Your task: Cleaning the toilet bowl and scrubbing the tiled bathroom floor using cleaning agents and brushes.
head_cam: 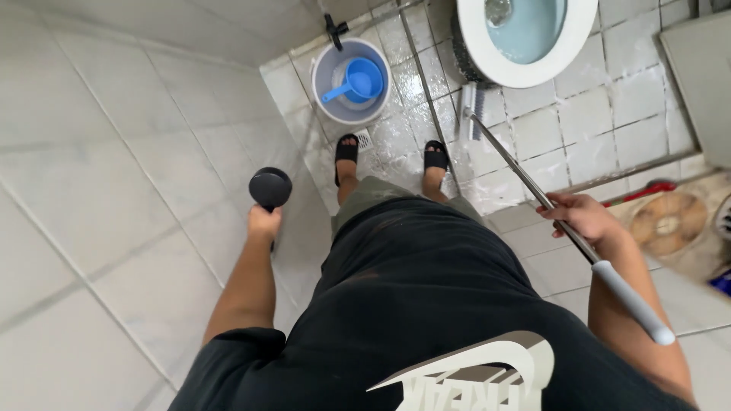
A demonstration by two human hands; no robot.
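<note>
While standing, 2 hands (raised), shower head [269, 187], brush pole [533, 190].

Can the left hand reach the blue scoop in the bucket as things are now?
Probably not: the left hand already grips a black shower head, and the blue scoop lies in the bucket down by the feet.

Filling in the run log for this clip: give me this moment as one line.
left hand: holds black shower head | right hand: grips long-handled brush, head on wet floor tiles by toilet | bucket with blue scoop ahead
</note>
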